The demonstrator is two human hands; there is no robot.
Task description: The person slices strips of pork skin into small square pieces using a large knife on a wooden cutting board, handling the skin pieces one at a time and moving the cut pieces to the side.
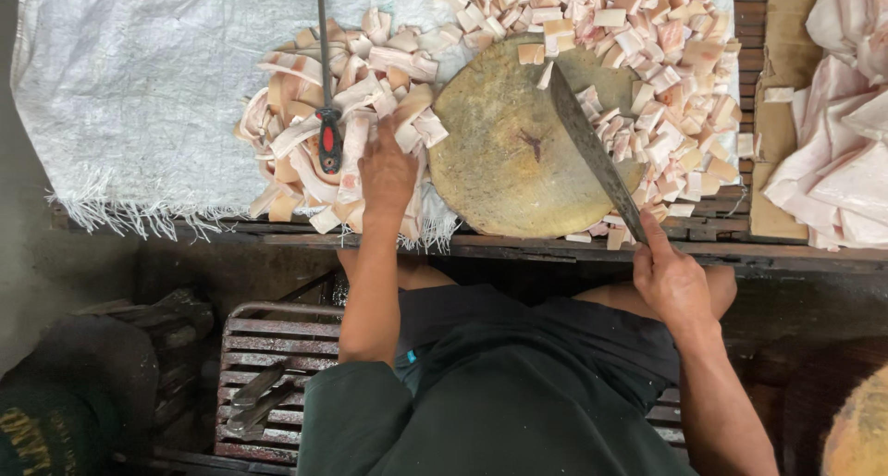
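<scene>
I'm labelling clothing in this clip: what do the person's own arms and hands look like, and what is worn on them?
Both arms are bare from the upper arm down. The left hand and right hand wear no gloves, and no rings, watch or bands show. Short dark green sleeves of a shirt end above the elbow.

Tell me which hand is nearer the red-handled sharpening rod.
Left. The left hand rests on the meat strips right beside the rod; the right hand grips the cleaver across the round board.
</scene>
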